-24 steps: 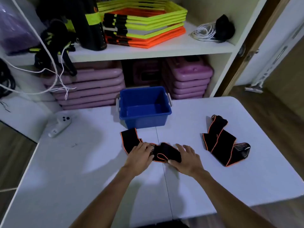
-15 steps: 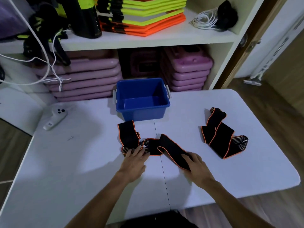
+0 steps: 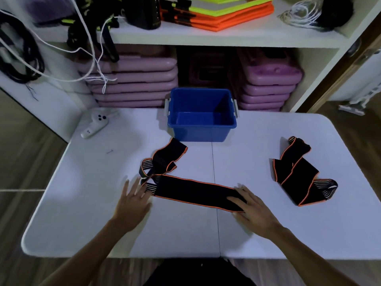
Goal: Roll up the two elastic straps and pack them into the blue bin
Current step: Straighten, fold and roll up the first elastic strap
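One black strap with orange edges (image 3: 195,191) lies stretched out flat on the white counter (image 3: 123,230), right in front of the person. Its far end bends back and folds over itself, just in front of the blue bin (image 3: 201,116). The left hand (image 3: 133,205) lies flat with straight, spread fingers, and its fingertips touch the striped left end of the long flat part. It holds nothing. The right hand (image 3: 254,209) lies flat too, with its fingers pressing down on the right end of the strap. Its grip is not closed around anything.

The second strap (image 3: 296,176) sits well off to the right on the counter, in a loose, folded heap. No hand touches it.

The blue bin stands at the back middle of the counter, with the inside showing bare blue.

A white controller (image 3: 94,124) lies at the back left corner of the counter. Behind the counter is a white shelf (image 3: 226,36). Purple blocks (image 3: 134,79) are stacked under it, and orange and yellow flat things (image 3: 222,13) are piled on top.
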Available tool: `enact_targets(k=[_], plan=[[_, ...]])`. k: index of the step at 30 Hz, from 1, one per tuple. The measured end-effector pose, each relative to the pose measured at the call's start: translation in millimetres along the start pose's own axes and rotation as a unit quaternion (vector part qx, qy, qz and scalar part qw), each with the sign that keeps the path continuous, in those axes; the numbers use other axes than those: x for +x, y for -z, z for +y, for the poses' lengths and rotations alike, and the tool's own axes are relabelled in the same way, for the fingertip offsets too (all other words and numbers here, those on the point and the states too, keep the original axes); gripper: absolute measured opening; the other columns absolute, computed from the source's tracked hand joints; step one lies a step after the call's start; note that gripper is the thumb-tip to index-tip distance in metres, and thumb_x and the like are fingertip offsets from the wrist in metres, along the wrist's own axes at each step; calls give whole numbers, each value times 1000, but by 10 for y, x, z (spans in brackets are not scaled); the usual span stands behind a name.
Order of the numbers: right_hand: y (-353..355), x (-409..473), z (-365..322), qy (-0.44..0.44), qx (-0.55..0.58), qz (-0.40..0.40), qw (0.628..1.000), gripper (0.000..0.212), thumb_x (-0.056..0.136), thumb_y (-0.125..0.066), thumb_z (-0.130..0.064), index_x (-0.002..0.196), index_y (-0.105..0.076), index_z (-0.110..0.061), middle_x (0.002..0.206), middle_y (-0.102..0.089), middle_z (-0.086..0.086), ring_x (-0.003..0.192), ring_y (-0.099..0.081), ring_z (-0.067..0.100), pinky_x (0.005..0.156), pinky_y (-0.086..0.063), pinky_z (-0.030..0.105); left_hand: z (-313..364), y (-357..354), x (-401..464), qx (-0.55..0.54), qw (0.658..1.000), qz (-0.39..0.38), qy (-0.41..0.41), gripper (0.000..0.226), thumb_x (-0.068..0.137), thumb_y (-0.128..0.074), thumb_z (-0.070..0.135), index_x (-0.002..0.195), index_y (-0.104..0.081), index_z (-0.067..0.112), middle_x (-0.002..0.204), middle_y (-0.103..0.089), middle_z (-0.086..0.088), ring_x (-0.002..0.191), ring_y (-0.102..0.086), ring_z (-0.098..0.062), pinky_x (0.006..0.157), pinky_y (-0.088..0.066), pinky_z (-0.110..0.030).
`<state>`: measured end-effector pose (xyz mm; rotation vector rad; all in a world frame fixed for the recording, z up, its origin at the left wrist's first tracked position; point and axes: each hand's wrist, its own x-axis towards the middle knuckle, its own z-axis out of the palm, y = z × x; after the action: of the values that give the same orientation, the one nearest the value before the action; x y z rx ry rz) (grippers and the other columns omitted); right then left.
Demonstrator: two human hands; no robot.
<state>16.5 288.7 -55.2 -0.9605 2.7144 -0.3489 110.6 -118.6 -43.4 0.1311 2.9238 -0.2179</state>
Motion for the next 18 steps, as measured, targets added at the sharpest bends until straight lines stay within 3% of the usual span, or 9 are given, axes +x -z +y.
enact_targets(k=[4, 7, 9, 11, 14, 16, 18], plan=[[-14, 189, -159, 4, -5, 2, 1000, 48, 97, -33, -43, 142, -45, -29, 161, -22, 3, 151, -8, 23, 115, -25, 40, -39, -25, -42, -32, 997, 2, 68, 50, 91, -30, 40, 107, -66, 9, 125, -63, -13, 132, -43, -38, 112, -16, -55], [-9, 276, -217, 6, -5, -14, 1000, 47, 98, -35, -40, 143, -43, -29, 161, -20, 2, 151, -5, 22, 117, -18, 41, -115, 7, -68, -64, 991, 48, 109, 60, 97, -18, 44, 101, -68, 11, 112, -69, -9, 125, -49, -38, 113, -7, -49], [12, 314, -241, 11, -5, -19, 1000, 47, 96, -38, -41, 141, -45, -29, 160, -22, 0, 151, -7, 22, 119, -19, 44, -153, 41, -46, -96, 983, 76, 137, 57, 95, -22, 46, 94, -71, 16, 101, -72, -3, 121, -54, -35, 114, -2, -43], [88, 389, -301, 5, 26, -5, 1000, 51, 93, -35, -49, 137, -50, -28, 156, -31, -3, 149, -15, 20, 117, -24, 45, -164, 122, 23, -143, 967, 119, 173, 48, 91, -30, 44, 87, -72, 21, 89, -74, 1, 114, -58, -29, 108, -16, -47], [241, 642, -446, 1, 56, 26, 998, 48, 92, -37, -51, 128, -55, -26, 135, -52, -4, 135, -41, 19, 108, -36, 41, -168, 329, 164, -236, 924, 209, 215, 40, 91, -36, 41, 79, -66, 19, 71, -67, 0, 89, -58, -27, 84, -36, -43], [303, 884, -552, 9, 54, 52, 997, 38, 94, -45, -44, 123, -57, -23, 130, -55, 1, 127, -48, 22, 99, -45, 42, -169, 437, 277, -270, 902, 241, 234, 30, 91, -43, 38, 85, -62, 16, 75, -65, -1, 83, -53, -30, 73, -39, -40], [351, 1149, -674, 2, 55, 49, 997, 34, 98, -48, -37, 128, -55, -22, 140, -49, 6, 131, -44, 24, 100, -43, 41, -175, 461, 418, -284, 897, 213, 263, 25, 91, -50, 37, 98, -60, 16, 92, -64, -7, 90, -52, -33, 75, -42, -44]])
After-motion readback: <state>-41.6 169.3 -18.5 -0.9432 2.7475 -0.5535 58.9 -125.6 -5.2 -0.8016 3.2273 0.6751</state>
